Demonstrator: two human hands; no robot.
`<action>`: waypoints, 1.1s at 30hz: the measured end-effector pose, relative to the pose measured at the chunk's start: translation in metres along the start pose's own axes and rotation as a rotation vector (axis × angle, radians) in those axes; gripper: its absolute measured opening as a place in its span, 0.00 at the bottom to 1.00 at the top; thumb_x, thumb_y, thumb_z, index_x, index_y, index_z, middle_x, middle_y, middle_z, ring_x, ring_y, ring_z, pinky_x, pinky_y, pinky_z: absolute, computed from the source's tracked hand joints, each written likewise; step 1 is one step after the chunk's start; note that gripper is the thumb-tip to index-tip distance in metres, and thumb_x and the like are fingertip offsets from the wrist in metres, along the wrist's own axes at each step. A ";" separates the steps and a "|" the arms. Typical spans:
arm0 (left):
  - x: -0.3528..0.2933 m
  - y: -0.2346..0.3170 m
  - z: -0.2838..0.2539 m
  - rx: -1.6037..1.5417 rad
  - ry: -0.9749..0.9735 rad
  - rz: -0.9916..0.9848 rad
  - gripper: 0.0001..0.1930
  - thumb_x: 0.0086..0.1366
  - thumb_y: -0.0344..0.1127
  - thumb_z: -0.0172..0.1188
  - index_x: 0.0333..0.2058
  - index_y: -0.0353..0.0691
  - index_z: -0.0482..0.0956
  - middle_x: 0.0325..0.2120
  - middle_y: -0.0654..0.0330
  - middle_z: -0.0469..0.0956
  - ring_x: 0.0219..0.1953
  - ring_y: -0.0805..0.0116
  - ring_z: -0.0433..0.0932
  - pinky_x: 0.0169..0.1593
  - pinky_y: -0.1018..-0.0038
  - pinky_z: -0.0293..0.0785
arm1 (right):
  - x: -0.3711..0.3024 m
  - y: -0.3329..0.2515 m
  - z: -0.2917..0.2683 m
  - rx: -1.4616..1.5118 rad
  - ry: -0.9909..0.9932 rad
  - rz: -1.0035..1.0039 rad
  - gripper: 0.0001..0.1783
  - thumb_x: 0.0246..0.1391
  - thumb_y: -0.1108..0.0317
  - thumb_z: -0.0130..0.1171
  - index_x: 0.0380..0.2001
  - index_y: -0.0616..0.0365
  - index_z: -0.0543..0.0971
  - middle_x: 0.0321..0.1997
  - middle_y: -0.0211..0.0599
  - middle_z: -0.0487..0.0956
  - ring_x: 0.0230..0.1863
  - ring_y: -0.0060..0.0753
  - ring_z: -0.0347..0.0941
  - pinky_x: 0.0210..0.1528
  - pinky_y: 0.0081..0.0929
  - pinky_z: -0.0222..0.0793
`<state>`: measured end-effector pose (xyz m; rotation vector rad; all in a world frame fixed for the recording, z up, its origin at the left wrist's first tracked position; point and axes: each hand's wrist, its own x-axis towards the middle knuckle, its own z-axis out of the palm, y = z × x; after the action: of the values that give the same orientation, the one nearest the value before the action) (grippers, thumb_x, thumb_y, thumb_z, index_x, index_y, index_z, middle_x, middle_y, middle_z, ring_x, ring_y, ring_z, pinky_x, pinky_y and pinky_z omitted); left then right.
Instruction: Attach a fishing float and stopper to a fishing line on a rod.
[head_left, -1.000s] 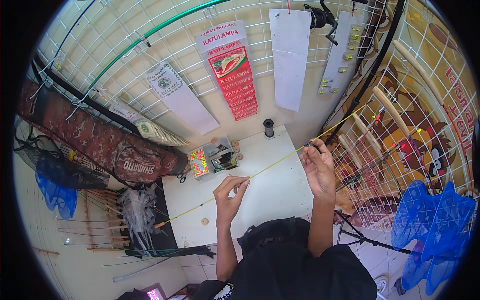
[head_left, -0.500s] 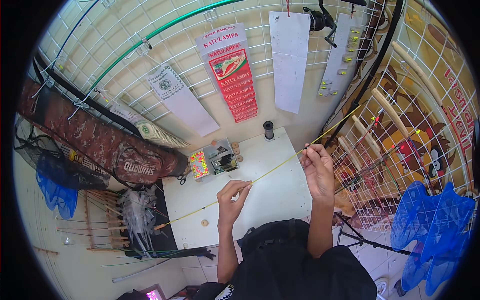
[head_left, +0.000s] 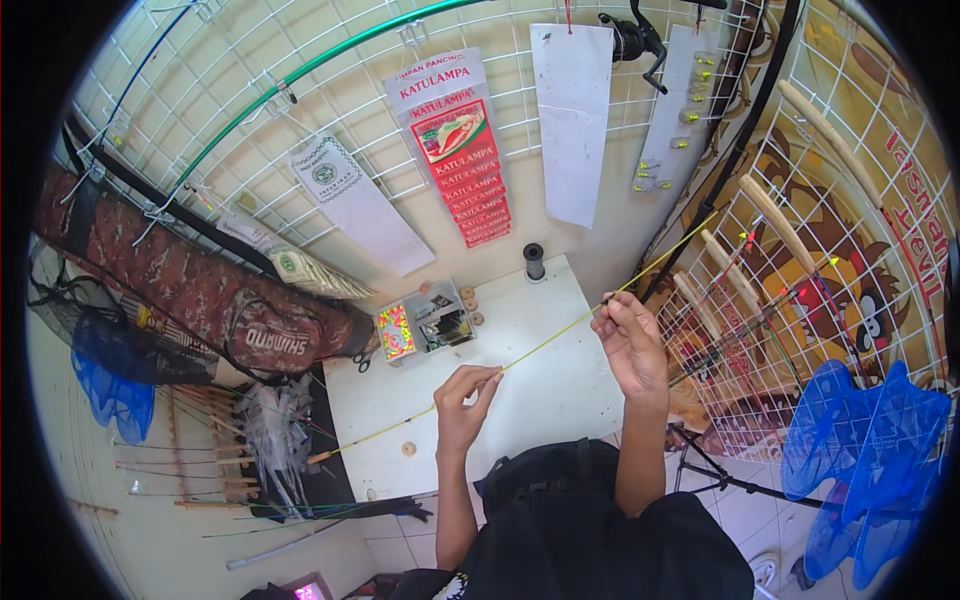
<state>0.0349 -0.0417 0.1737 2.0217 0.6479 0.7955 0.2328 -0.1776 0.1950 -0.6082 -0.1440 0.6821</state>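
A thin yellow fishing rod (head_left: 550,342) runs slantwise over the white table, its wooden-looking end at the lower left and its far end up at the right by the wire grid. My left hand (head_left: 464,392) pinches it near the middle between thumb and fingertips. Farther up the rod, my right hand (head_left: 632,345) is closed on it, fingertips together beside a small dark spot. Whether the right fingers also hold thread or another small part is too small to tell.
On the white table (head_left: 545,400) stand a compartment box (head_left: 428,345) with bright beads, a dark spool (head_left: 534,262), scissors (head_left: 363,361) and cork-coloured rings (head_left: 408,449). A camouflage rod bag (head_left: 250,320) lies at left. Wire grids (head_left: 350,90) with hanging packets, rods and blue nets (head_left: 865,440) surround the table.
The view has shifted very slightly. Both hands keep their places on the rod, with only a tiny movement of the right fingers.
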 end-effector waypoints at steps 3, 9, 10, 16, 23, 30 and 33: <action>-0.003 -0.002 -0.001 -0.002 0.012 -0.001 0.04 0.57 0.24 0.65 0.33 0.35 0.84 0.27 0.60 0.80 0.25 0.77 0.72 0.29 0.81 0.66 | 0.001 -0.003 -0.004 -0.014 -0.071 0.059 0.09 0.55 0.75 0.60 0.39 0.65 0.78 0.32 0.32 0.77 0.32 0.19 0.70 0.38 0.20 0.66; -0.005 -0.006 -0.004 -0.008 0.005 0.021 0.04 0.57 0.24 0.65 0.32 0.35 0.83 0.26 0.61 0.80 0.24 0.79 0.70 0.28 0.81 0.64 | 0.005 -0.005 -0.014 -0.064 -0.174 0.142 0.18 0.55 0.73 0.61 0.48 0.69 0.75 0.29 0.33 0.79 0.31 0.20 0.71 0.40 0.20 0.67; -0.005 -0.007 -0.004 -0.005 -0.005 0.015 0.04 0.57 0.24 0.65 0.32 0.35 0.84 0.26 0.61 0.80 0.24 0.79 0.71 0.28 0.81 0.65 | 0.005 -0.006 -0.014 -0.068 -0.183 0.151 0.19 0.55 0.73 0.62 0.48 0.70 0.75 0.29 0.33 0.79 0.32 0.22 0.72 0.40 0.20 0.68; -0.006 -0.008 -0.005 -0.028 -0.022 0.014 0.05 0.57 0.24 0.65 0.33 0.35 0.84 0.27 0.60 0.81 0.24 0.79 0.71 0.27 0.81 0.64 | 0.007 -0.005 -0.018 -0.097 -0.176 0.173 0.16 0.54 0.75 0.61 0.46 0.71 0.76 0.29 0.32 0.76 0.31 0.22 0.70 0.40 0.21 0.66; -0.006 -0.007 -0.006 -0.009 -0.028 -0.007 0.04 0.56 0.24 0.65 0.32 0.36 0.84 0.26 0.61 0.80 0.23 0.79 0.71 0.27 0.81 0.63 | 0.007 -0.004 -0.021 -0.095 -0.173 0.157 0.11 0.54 0.74 0.62 0.40 0.61 0.75 0.29 0.33 0.78 0.33 0.25 0.75 0.43 0.24 0.70; -0.007 -0.008 -0.006 -0.033 -0.029 -0.003 0.05 0.56 0.25 0.65 0.33 0.36 0.84 0.27 0.61 0.81 0.24 0.79 0.71 0.27 0.80 0.63 | 0.006 -0.006 -0.020 -0.137 -0.143 0.133 0.10 0.54 0.75 0.62 0.40 0.60 0.74 0.29 0.31 0.77 0.33 0.24 0.75 0.42 0.24 0.69; -0.007 -0.007 -0.007 -0.006 -0.065 -0.041 0.06 0.57 0.25 0.64 0.35 0.36 0.84 0.27 0.59 0.80 0.25 0.75 0.74 0.30 0.78 0.69 | 0.004 -0.009 -0.020 -0.184 -0.102 0.121 0.11 0.54 0.75 0.62 0.40 0.60 0.74 0.28 0.31 0.76 0.32 0.24 0.74 0.41 0.24 0.68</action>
<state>0.0241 -0.0394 0.1692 2.0136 0.6470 0.7035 0.2472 -0.1903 0.1832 -0.7638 -0.2685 0.8228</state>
